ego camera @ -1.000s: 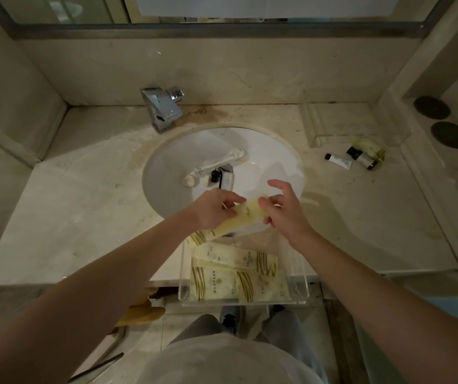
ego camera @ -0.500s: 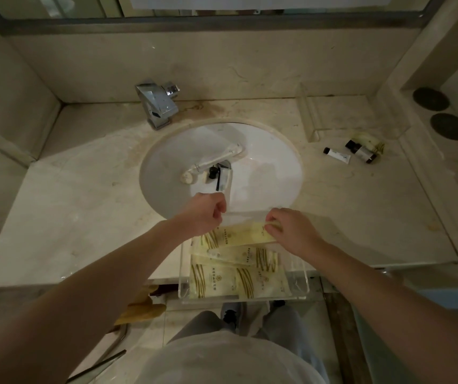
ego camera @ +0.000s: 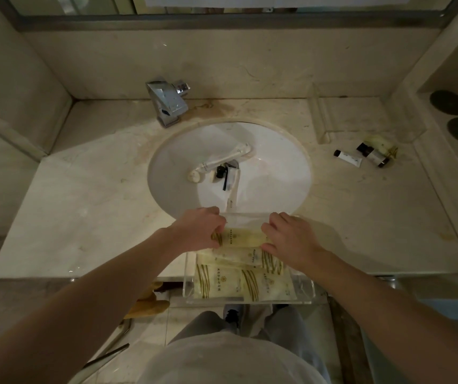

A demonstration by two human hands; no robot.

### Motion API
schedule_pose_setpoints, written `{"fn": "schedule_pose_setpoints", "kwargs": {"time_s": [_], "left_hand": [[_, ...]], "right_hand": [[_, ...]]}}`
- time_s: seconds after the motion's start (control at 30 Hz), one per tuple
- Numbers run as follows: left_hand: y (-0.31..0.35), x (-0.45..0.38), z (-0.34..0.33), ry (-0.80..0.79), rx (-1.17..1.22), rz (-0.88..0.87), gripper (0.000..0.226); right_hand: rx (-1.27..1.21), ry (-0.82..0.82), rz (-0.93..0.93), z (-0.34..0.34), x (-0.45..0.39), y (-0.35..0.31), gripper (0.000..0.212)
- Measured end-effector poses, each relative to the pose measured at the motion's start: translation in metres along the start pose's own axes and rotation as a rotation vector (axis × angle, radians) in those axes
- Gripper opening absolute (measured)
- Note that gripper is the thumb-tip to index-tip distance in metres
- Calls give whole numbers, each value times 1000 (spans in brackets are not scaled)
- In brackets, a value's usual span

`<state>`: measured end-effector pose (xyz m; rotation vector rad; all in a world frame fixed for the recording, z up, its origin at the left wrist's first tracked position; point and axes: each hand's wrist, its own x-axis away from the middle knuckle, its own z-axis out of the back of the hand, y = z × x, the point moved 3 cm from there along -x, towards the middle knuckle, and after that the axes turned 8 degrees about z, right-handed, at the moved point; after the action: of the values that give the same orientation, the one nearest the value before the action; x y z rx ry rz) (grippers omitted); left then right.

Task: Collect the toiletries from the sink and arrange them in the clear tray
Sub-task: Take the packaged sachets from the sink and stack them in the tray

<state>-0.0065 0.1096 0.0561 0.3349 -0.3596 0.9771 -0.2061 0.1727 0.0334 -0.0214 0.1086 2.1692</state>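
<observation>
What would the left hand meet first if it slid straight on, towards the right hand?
Likely the right hand. The left hand points rightwards along the packet both hold in the tray; nothing else shows between them, though depth is unclear.

I'm seeing open counter (ego camera: 89, 217) left of the sink (ego camera: 277, 167). Both my hands (ego camera: 200, 231) (ego camera: 291, 239) are crowding the tray's (ego camera: 308, 292) far end.

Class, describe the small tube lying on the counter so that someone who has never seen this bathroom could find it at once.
Start at the round white sink and look right along the counter. Past the rim, three small toiletries lie together in front of an empty clear tray. The tube is the nearest of them to the sink: white with a black cap, beside a darker bottle and a yellowish packet.
</observation>
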Motion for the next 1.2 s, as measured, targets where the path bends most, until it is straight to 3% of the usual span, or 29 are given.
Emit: {"fn": "schedule_pose_setpoints", "kwargs": {"time_s": [0.27,0.4,0.5,0.63,0.8,1.2], "left_hand": [[-7,-2,-3,39,21,50,18],[-8,-3,-3,4,29,26,17],[-10,-2,-3,-25,30,16,21],[-8,-1,-2,-44,16,9,28],[-8,0,0,-55,35,5,37],[0,6,-1,-120,31,-9,42]], "right_hand": [[-151,57,-15,3,-7,-13,34],[-119,-48,164,2,-9,-34,48],[-123,-121,154,2,-10,-39,47],[-51,-157,165,3,-11,-45,37],[-18,-90,204,5,-15,-47,14],[-51,-110,259,4,-13,-48,13]]}}
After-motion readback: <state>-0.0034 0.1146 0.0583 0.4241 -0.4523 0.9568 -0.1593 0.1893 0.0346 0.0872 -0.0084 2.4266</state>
